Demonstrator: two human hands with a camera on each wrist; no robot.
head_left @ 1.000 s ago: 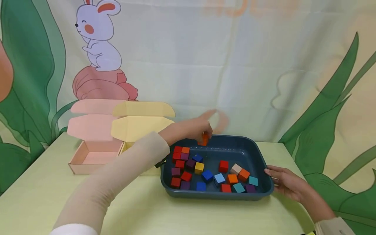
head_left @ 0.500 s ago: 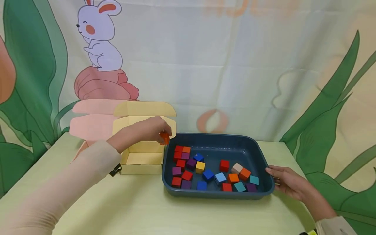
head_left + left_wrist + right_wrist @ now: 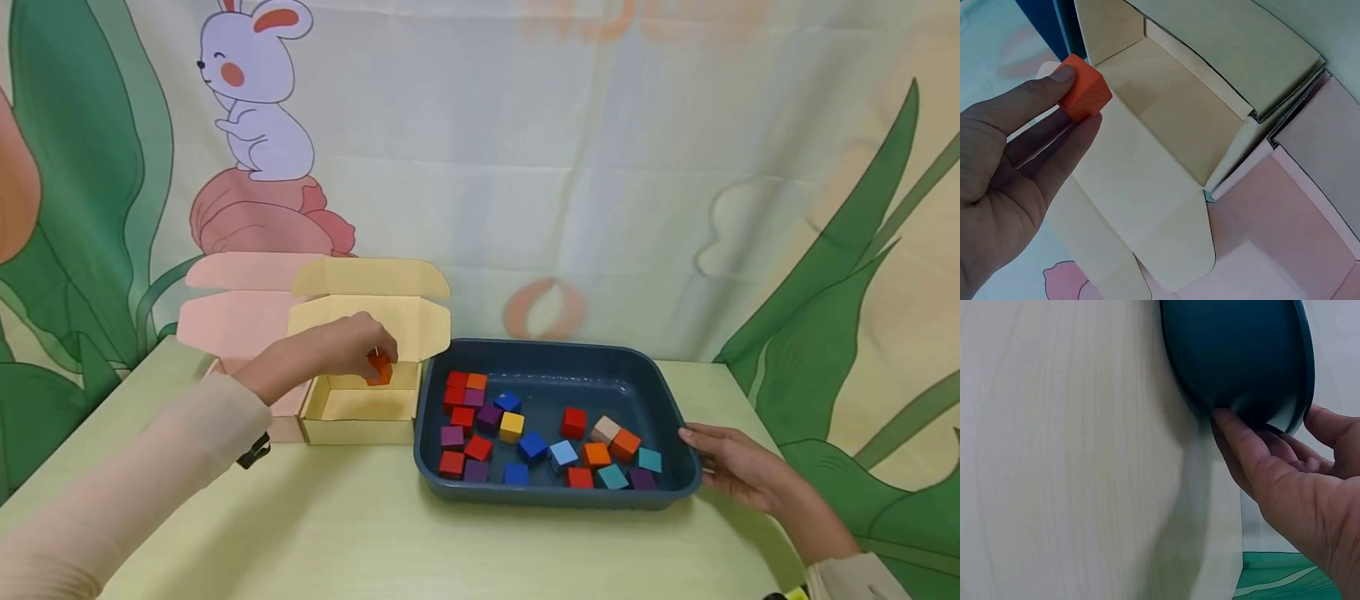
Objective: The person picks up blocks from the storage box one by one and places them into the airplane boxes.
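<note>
The person's left hand (image 3: 352,343) is pinching a small orange cube (image 3: 379,370), with the thumb pressing on one face and the fingertips supporting it from the opposite side. The cube is hanging at the opening of a pale yellow cardboard box (image 3: 360,432), near the back, where the raised lid (image 3: 411,323) is standing behind the fingers. Just left, a pink cardboard box (image 3: 287,429) is also standing open, partly hidden by the arm's beige sleeve (image 3: 135,483). Close on the right, a dark blue rounded rectangular tray (image 3: 555,497) is resting on the pale wood-grain table (image 3: 375,542), its wall rising beside the yellow box. Many coloured cubes (image 3: 512,427) are lying inside it. The right hand (image 3: 731,467) is gripping the tray's far right end, thumb at the rim, fingers against the outside.
</note>
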